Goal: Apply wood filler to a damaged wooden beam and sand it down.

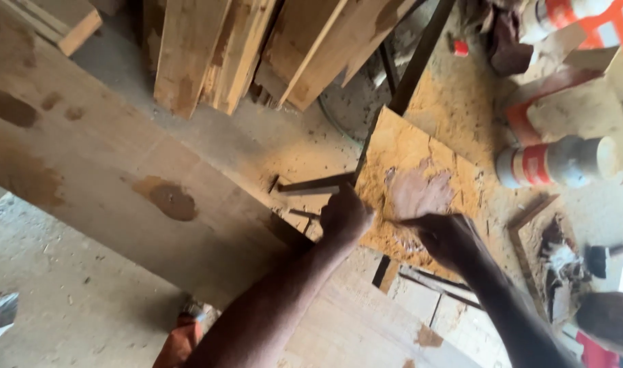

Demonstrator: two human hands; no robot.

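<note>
Head view: left hand [344, 217] fisted, steadying sawdust-covered board [420, 163] at centre; right hand [442, 235] grip closed, contents unclear, smearing brown paste [417, 192].

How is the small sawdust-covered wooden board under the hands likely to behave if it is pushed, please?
The wooden board looks flat and rigid, so it would probably slide rather than bend. Loose sawdust beneath it may let it skid easily. The smeared paste near the right hand could make its top slippery.
</note>
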